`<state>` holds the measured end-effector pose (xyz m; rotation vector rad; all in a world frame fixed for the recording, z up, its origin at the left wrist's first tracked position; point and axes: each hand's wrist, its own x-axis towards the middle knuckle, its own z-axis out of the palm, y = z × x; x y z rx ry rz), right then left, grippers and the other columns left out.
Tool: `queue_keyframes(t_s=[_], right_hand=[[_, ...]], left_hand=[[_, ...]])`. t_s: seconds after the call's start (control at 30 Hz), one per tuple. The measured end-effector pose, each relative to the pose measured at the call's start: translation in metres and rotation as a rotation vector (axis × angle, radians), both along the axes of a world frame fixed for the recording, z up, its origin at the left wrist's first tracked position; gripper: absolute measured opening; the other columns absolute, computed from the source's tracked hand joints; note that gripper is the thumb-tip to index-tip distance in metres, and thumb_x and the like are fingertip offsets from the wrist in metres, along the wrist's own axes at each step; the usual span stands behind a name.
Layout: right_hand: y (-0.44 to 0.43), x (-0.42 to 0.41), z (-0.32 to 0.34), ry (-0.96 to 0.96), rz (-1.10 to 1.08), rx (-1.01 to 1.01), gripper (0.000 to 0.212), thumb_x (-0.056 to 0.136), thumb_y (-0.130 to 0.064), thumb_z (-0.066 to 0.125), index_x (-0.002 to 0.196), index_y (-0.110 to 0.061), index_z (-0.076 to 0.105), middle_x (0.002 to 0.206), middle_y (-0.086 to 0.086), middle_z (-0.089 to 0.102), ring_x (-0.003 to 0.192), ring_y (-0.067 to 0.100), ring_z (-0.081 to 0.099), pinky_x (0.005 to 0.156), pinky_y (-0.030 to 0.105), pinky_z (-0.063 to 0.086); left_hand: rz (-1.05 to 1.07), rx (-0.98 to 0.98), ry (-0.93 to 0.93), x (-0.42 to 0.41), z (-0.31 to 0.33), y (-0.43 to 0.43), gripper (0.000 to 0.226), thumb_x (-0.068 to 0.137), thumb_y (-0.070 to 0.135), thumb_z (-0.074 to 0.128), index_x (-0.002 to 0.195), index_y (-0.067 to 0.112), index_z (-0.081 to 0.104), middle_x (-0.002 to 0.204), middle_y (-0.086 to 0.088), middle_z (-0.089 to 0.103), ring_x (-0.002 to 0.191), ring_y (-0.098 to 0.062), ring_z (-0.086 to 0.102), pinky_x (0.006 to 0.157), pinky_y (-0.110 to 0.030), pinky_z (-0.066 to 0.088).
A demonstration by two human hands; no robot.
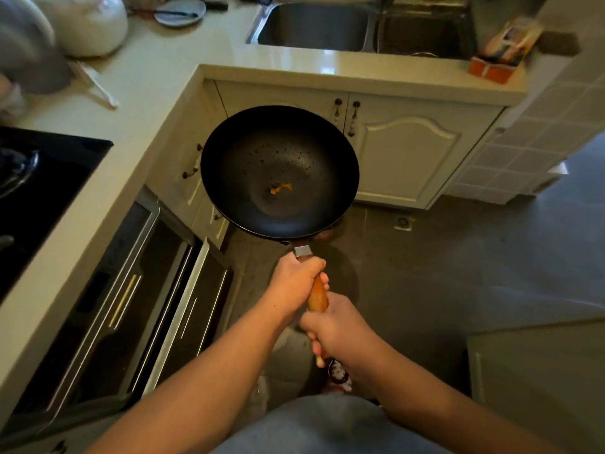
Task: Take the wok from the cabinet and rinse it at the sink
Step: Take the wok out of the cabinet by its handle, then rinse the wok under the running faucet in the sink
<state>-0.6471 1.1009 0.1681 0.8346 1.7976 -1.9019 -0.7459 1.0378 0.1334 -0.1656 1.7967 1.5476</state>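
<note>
A black wok (280, 172) with a wooden handle (318, 296) hangs in the air over the floor, in front of the corner cabinets. A small orange scrap and some droplets lie inside it. My left hand (294, 283) grips the handle close to the metal collar. My right hand (330, 329) grips the handle's rear end. The steel sink (314, 27) sits in the counter at the top, beyond the wok. A pulled-out cabinet drawer (170, 303) stands open at the lower left.
A black hob (42, 198) lies in the counter at the left. A white bag (88, 24), a plate (180, 11) and a white spoon (98, 86) rest on the counter. An orange box (501, 50) sits right of the sink. Closed cabinet doors (409, 152) are below the sink.
</note>
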Motion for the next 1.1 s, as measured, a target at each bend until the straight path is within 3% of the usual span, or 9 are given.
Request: queue_keyframes(t_s=[0.3, 0.53, 0.67, 0.97, 1.1], right_hand=[[0.073, -0.111, 0.015, 0.043, 0.078, -0.015, 0.009, 0.078, 0.000, 0.053, 0.077, -0.008, 0.055, 0.055, 0.004, 0.049, 0.042, 0.013, 0.048, 0.045, 0.029, 0.043], [0.095, -0.224, 0.011, 0.020, 0.079, 0.016, 0.010, 0.080, 0.000, 0.054, 0.077, -0.010, 0.055, 0.054, 0.002, 0.050, 0.039, 0.009, 0.048, 0.045, 0.026, 0.044], [0.102, -0.287, 0.012, 0.031, 0.068, -0.006, 0.009, 0.081, -0.006, 0.058, 0.078, -0.015, 0.059, 0.062, 0.002, 0.054, 0.045, 0.008, 0.052, 0.048, 0.025, 0.047], [0.138, -0.410, 0.035, 0.044, 0.007, -0.059, 0.009, 0.087, -0.008, 0.058, 0.096, -0.008, 0.061, 0.067, 0.004, 0.055, 0.048, 0.011, 0.053, 0.044, 0.026, 0.048], [0.170, -0.456, 0.040, 0.056, -0.016, -0.089, 0.010, 0.085, -0.008, 0.058, 0.094, -0.009, 0.060, 0.067, 0.003, 0.054, 0.048, 0.011, 0.051, 0.044, 0.025, 0.046]], left_hand=[[0.080, 0.030, 0.031, -0.109, 0.016, 0.063, 0.012, 0.088, 0.009, 0.059, 0.077, 0.012, 0.064, 0.058, -0.002, 0.064, 0.055, -0.013, 0.062, 0.059, -0.027, 0.057], [0.072, 0.078, 0.016, -0.224, 0.000, 0.082, 0.004, 0.087, 0.014, 0.062, 0.087, 0.011, 0.061, 0.060, -0.001, 0.065, 0.059, -0.014, 0.064, 0.066, -0.032, 0.055], [0.025, 0.068, 0.028, -0.294, -0.006, 0.091, 0.007, 0.082, 0.018, 0.065, 0.087, 0.012, 0.063, 0.062, -0.001, 0.067, 0.062, -0.016, 0.066, 0.070, -0.035, 0.057], [0.014, 0.058, 0.031, -0.425, 0.008, 0.135, 0.003, 0.085, 0.013, 0.062, 0.084, 0.011, 0.060, 0.056, 0.001, 0.065, 0.052, -0.011, 0.064, 0.054, -0.027, 0.054], [0.011, 0.026, 0.079, -0.474, 0.015, 0.169, 0.005, 0.079, 0.017, 0.062, 0.079, 0.012, 0.061, 0.055, -0.001, 0.067, 0.053, -0.015, 0.065, 0.061, -0.033, 0.054]])
